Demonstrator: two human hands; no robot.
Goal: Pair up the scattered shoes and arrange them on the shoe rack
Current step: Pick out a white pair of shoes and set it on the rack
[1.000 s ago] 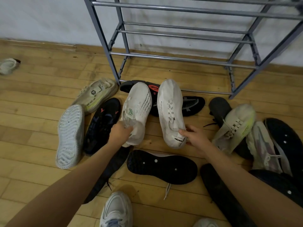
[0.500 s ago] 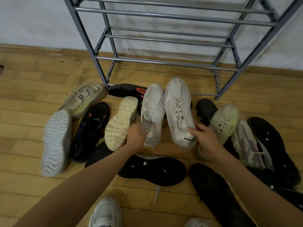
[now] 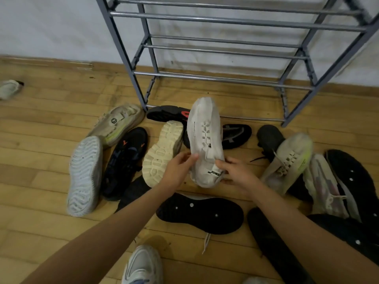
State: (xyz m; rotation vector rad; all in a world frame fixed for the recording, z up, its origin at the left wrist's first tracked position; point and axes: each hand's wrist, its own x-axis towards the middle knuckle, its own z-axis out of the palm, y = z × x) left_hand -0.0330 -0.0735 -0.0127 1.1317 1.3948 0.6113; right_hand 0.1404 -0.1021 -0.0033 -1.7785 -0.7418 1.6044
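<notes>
I hold a white lace-up sneaker (image 3: 205,138) toe-up over the middle of the shoe pile. My left hand (image 3: 180,168) pinches its left side near the heel. At the heel, by the black label, my right hand (image 3: 235,173) grips it. The grey metal shoe rack (image 3: 223,79) stands just behind, against the white wall, with bare rails. Left of the held shoe a cream-soled shoe (image 3: 162,152) lies on its side, then a black sneaker (image 3: 127,160) and a white shoe sole-up (image 3: 85,175).
Several more shoes lie on the wooden floor: a beige one (image 3: 117,124) at the left, black ones (image 3: 235,134) under the rack's front rail, a grey-and-neon one (image 3: 289,162) and dark soles (image 3: 201,214) at the right and front. A lone pale shoe (image 3: 9,89) lies far left.
The white knit shoe that my left hand held beside the sneaker is out of view. My left hand has moved onto the white lace-up sneaker, so both hands hold it.
</notes>
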